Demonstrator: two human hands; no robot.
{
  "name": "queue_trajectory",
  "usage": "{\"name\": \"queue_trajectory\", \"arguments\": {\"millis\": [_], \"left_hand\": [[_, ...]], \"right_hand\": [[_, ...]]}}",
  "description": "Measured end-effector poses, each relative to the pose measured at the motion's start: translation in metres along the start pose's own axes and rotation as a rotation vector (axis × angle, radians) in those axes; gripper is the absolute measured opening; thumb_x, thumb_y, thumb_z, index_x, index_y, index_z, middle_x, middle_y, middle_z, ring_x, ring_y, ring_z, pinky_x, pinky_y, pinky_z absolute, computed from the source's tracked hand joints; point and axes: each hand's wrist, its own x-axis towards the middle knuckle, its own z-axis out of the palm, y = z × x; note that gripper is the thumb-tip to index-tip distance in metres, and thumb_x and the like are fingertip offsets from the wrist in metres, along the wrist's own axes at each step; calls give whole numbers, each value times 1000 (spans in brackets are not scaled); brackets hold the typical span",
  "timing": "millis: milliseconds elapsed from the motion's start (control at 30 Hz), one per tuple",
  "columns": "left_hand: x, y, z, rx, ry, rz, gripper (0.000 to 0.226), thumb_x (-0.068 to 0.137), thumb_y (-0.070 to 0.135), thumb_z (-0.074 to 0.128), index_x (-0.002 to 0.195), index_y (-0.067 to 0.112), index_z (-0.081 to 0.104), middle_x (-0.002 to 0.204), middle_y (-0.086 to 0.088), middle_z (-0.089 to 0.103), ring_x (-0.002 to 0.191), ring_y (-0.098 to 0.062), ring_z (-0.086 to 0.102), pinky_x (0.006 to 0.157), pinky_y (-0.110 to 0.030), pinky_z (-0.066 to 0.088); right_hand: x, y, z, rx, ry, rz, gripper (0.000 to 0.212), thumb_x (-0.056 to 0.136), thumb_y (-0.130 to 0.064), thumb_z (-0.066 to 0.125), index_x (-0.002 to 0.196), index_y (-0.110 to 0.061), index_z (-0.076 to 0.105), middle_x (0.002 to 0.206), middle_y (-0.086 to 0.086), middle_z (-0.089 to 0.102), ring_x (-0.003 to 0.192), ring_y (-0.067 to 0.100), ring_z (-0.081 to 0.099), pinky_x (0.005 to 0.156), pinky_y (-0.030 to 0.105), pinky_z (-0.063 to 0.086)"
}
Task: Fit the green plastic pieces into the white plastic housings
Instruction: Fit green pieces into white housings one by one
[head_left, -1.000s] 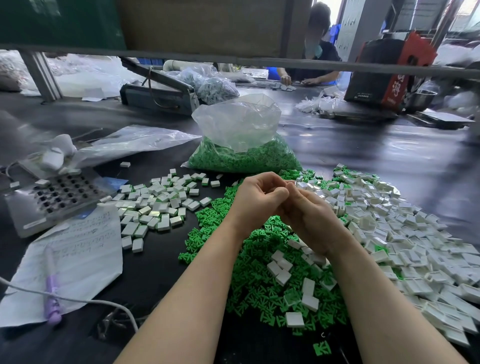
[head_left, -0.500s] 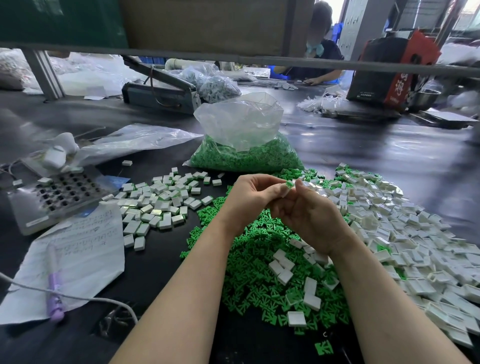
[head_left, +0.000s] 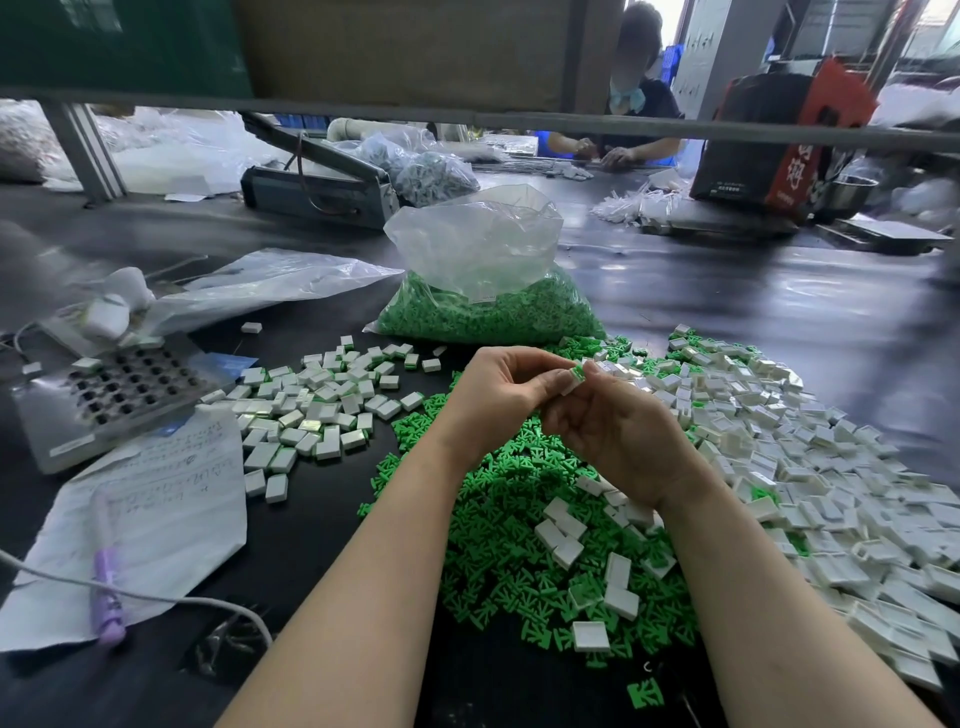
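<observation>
Dark, glossy tabletop (head_left: 779, 322) runs across a cluttered workshop, with a metal rail crossing the upper view and another person seated at the far side. Both hands meet above the middle of the table. The left hand (head_left: 498, 395) has its fingers curled, thumb and forefinger pinching a small white housing with green piece (head_left: 575, 373) showing at its top. The right hand (head_left: 618, 431) also curls in, its fingertips touching the same part from the other side.

Directly beneath the hands lies a heap of loose green pieces (head_left: 498, 525), with several white housings scattered on top of it. To the right spreads a wide pile of empty white housings (head_left: 810, 467). To the left sits a smaller group of fitted housings (head_left: 311, 410), many showing a green edge. Behind the hands stands a clear plastic bag (head_left: 483, 275) holding more green pieces.

At the far left rests a grey block with rows of dark holes (head_left: 114, 395), beside a handwritten paper sheet (head_left: 156, 509). A purple pen (head_left: 106, 597) lies on the sheet, and a white cable (head_left: 171, 600) crosses its lower corner.
</observation>
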Motion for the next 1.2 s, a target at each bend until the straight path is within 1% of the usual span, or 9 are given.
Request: {"name": "queue_trajectory", "arguments": {"millis": [233, 400, 500, 667, 800, 900, 1000, 1133, 1200], "left_hand": [[0, 2, 0, 44, -2, -5, 17, 92, 6, 64, 105, -1, 72, 65, 9, 70, 59, -3, 63, 66, -22, 51], [-1, 5, 1, 41, 13, -14, 17, 92, 5, 64, 105, -3, 71, 60, 10, 68, 58, -4, 62, 71, -28, 53], [-2, 7, 1, 39, 9, -21, 16, 92, 5, 64, 104, -2, 72, 60, 10, 68, 60, -5, 62, 72, -29, 55], [-2, 8, 2, 40, 31, -24, 11, 91, 6, 66, 98, 4, 74, 83, -17, 73, 72, -16, 64, 72, -29, 55], [-2, 8, 2, 31, 38, -33, 8, 89, 9, 68, 92, 11, 75, 85, -10, 75, 74, -13, 68, 71, -25, 57], [-1, 6, 1, 62, 75, -34, 7, 87, 11, 71, 87, 17, 76, 80, 0, 75, 74, -10, 68, 72, -26, 57], [0, 4, 0, 138, 120, -21, 5, 85, 15, 75, 88, 17, 77, 85, -2, 74, 78, -11, 67, 79, -33, 57], [1, 6, 1, 191, 140, 16, 10, 85, 14, 75, 84, 23, 76, 93, -6, 65, 84, -16, 63, 77, -26, 54], [0, 6, 2, 187, 132, 19, 14, 85, 13, 74, 82, 27, 75, 94, -7, 63, 80, -13, 60, 72, -19, 51]], "right_hand": [[1, 1, -1, 17, -21, -15, 35, 94, -33, 43, 91, -10, 68, 74, 13, 65, 71, 19, 58, 66, 25, 44], [1, 2, -2, 11, -37, -38, 35, 95, -33, 44, 100, -4, 62, 78, 15, 66, 71, 18, 60, 60, 21, 47], [1, 2, -3, -1, -40, -37, 34, 94, -34, 47, 99, -7, 66, 80, 15, 67, 74, 19, 60, 64, 25, 43], [0, 1, -2, -3, -24, -10, 37, 95, -33, 41, 100, -3, 62, 80, 18, 68, 73, 21, 58, 66, 27, 40], [1, 0, -2, 11, -3, 9, 44, 94, -37, 40, 98, -2, 66, 81, 21, 68, 76, 23, 59, 73, 30, 41], [1, -2, -2, -55, 89, 5, 43, 91, -42, 45, 84, -11, 75, 78, 17, 69, 67, 18, 57, 59, 23, 43], [1, -2, -3, -106, 181, -14, 35, 91, -37, 53, 74, -16, 75, 74, 14, 69, 57, 13, 55, 49, 21, 40], [0, -2, -3, -77, 159, 15, 36, 88, -46, 55, 80, -15, 73, 78, 16, 69, 58, 16, 57, 46, 21, 42], [-1, -1, -4, -74, 116, 36, 39, 88, -48, 54, 86, -14, 71, 79, 15, 69, 61, 17, 58, 48, 21, 44]]}}
